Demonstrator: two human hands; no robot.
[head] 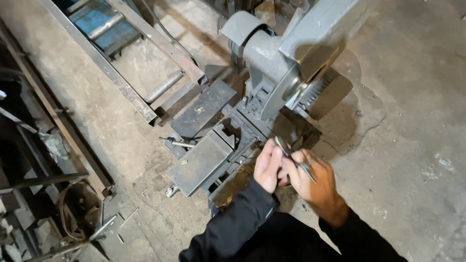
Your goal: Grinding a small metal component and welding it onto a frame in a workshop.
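Both hands meet beside chop saw (286, 63) base. Right hand (315, 182) pinches thin metal rod (293, 156); left hand (268, 167) curled, fingertips touching rod. Vise (201, 160) just left.

Chop saw (286, 53): grey painted metal, matt, dusty. Vise block (201, 162): dull steel, smooth top, grimy edges. Thin rod (293, 157) in the right hand (318, 187) and left hand (268, 167): bare metal, slight shine. Floor (412, 145): rough concrete, stained. Far-left frame rails (160, 43): rusty, matt steel. Sleeves (238, 228): black cloth, matt.
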